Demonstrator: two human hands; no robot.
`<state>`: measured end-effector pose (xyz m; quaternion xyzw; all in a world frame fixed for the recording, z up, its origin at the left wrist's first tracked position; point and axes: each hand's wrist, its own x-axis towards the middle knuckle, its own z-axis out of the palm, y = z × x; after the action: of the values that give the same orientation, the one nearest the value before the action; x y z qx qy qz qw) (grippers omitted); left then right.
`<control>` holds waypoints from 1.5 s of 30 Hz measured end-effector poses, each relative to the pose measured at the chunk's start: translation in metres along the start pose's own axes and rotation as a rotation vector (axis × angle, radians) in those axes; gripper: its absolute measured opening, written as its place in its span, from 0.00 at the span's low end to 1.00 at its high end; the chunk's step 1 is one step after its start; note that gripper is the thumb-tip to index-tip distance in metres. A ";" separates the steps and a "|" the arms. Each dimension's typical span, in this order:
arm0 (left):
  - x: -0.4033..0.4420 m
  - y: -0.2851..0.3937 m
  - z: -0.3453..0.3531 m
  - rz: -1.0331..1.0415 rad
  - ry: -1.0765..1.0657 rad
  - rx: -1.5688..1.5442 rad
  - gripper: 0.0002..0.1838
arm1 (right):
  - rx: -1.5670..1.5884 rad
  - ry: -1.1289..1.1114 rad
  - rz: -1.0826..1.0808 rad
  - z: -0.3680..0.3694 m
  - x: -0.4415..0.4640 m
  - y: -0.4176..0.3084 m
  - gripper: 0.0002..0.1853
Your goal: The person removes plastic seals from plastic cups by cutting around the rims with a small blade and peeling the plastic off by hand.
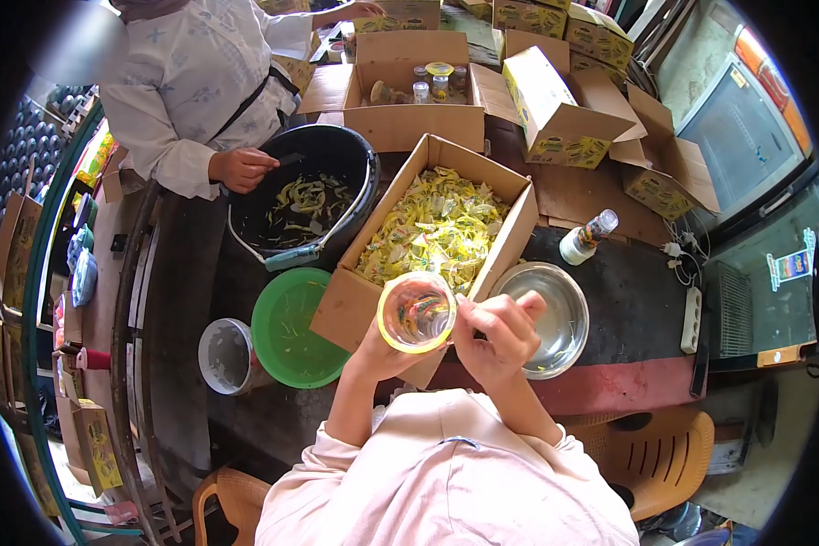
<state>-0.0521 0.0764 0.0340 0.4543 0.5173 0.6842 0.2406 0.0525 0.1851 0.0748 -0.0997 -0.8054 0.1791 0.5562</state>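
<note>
My left hand (378, 355) is wrapped round a clear cup (417, 314) with a yellow rim, its mouth facing up toward me. Coloured print shows through the cup wall. Close against the cup's right edge, my right hand (500, 335) has its fingers curled, the thumb and forefinger pinched by the rim; whatever is between them is too small to make out. Just beyond the cup stands a cardboard box (510, 250) full of crumpled yellow and green plastic pieces (446, 218). Right of my right hand sits a metal bowl (569, 318), partly hidden by the fingers.
Left are a green basin (278, 305), a white tub (223, 355) and a black bucket (337, 150) with scraps. A co-worker's hand (243, 170) holds a small dark piece over the bucket. Stacked cups (587, 238) stand right; open cartons (414, 127) and a power strip (692, 318) lie farther out.
</note>
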 end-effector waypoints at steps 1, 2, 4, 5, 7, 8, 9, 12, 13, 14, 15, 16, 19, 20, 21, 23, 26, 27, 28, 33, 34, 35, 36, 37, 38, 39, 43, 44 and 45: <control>0.000 0.002 0.000 0.019 -0.005 0.007 0.38 | 0.089 -0.018 0.045 -0.001 0.001 0.003 0.11; 0.001 0.002 0.000 0.027 -0.004 0.009 0.38 | 0.107 -0.017 0.088 -0.001 0.000 0.005 0.10; 0.001 0.002 0.000 0.041 -0.001 0.009 0.38 | 0.144 -0.016 0.171 -0.002 -0.001 0.008 0.10; 0.001 0.001 0.000 0.030 0.006 -0.022 0.38 | 0.127 0.002 0.177 -0.002 -0.003 0.008 0.10; 0.001 -0.001 0.001 0.003 0.015 -0.084 0.38 | 0.127 0.007 0.159 -0.003 -0.004 0.005 0.11; 0.002 0.000 0.001 0.010 0.026 -0.060 0.39 | 0.126 0.009 0.150 -0.004 -0.005 0.004 0.11; 0.004 0.002 0.001 0.017 0.037 -0.037 0.39 | 0.143 0.012 0.151 -0.004 -0.006 0.002 0.11; 0.006 0.002 -0.001 0.057 0.031 0.059 0.38 | 0.109 0.037 0.112 -0.002 -0.007 0.000 0.12; 0.006 0.001 -0.001 0.074 0.023 0.094 0.38 | 0.098 0.040 0.103 -0.001 -0.007 0.000 0.12; 0.005 0.000 -0.002 0.050 0.018 0.076 0.38 | 0.088 0.042 0.094 -0.001 -0.008 0.001 0.12; 0.004 -0.001 -0.002 0.025 0.015 0.059 0.38 | 0.079 0.044 0.084 0.000 -0.008 0.001 0.12; 0.003 -0.002 -0.002 0.001 0.013 0.042 0.38 | 0.071 0.042 0.076 0.000 -0.008 0.001 0.12; 0.004 0.000 -0.004 0.007 -0.005 0.053 0.37 | 0.055 0.028 0.057 -0.002 -0.007 0.000 0.12; 0.004 0.000 -0.005 0.007 -0.004 0.083 0.37 | 0.056 0.019 0.053 -0.003 -0.005 -0.001 0.13; 0.003 -0.001 -0.006 0.009 -0.003 0.114 0.37 | 0.057 0.010 0.049 -0.003 -0.004 -0.001 0.13; 0.003 0.000 -0.006 0.011 -0.008 0.156 0.37 | 0.059 0.014 0.051 -0.002 -0.004 -0.001 0.13; 0.005 0.002 -0.008 0.014 -0.025 0.184 0.35 | 0.068 0.009 0.062 -0.002 -0.003 -0.001 0.12; 0.006 0.002 -0.009 0.014 -0.030 0.189 0.35 | 0.072 0.005 0.066 -0.002 -0.002 -0.001 0.12; 0.006 0.003 -0.009 0.014 -0.035 0.194 0.34 | 0.071 0.001 0.066 -0.002 -0.002 -0.001 0.12; 0.008 0.007 -0.012 0.017 -0.072 0.134 0.34 | 0.066 -0.004 0.079 -0.001 -0.004 0.000 0.12; 0.009 0.007 -0.012 0.017 -0.077 0.129 0.34 | 0.067 -0.006 0.074 -0.001 -0.003 0.000 0.12; 0.010 0.008 -0.013 0.020 -0.084 0.153 0.34 | 0.066 -0.008 0.069 -0.001 -0.003 0.000 0.12; 0.010 0.010 -0.014 0.023 -0.094 0.177 0.33 | 0.064 -0.009 0.066 -0.001 -0.003 0.000 0.12; 0.010 0.011 -0.016 0.025 -0.103 0.199 0.33 | 0.059 -0.014 0.069 -0.001 -0.003 -0.002 0.12; 0.010 0.011 -0.016 0.027 -0.092 0.189 0.33 | 0.055 -0.018 0.067 -0.001 -0.003 -0.003 0.12; 0.010 0.009 -0.017 0.032 -0.079 0.178 0.34 | 0.051 -0.023 0.064 -0.001 -0.002 -0.004 0.12; 0.011 0.013 -0.013 0.029 -0.043 0.153 0.35 | -0.011 0.016 0.117 0.002 -0.002 -0.011 0.12; 0.012 0.014 -0.012 0.037 -0.040 0.140 0.35 | -0.024 0.015 0.126 0.001 0.000 -0.013 0.12; 0.012 0.013 -0.011 0.044 -0.036 0.127 0.36 | -0.036 0.015 0.136 0.001 0.001 -0.015 0.12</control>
<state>-0.0658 0.0760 0.0504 0.4922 0.5452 0.6467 0.2056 0.0514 0.1714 0.0814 -0.1655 -0.7957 0.2013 0.5468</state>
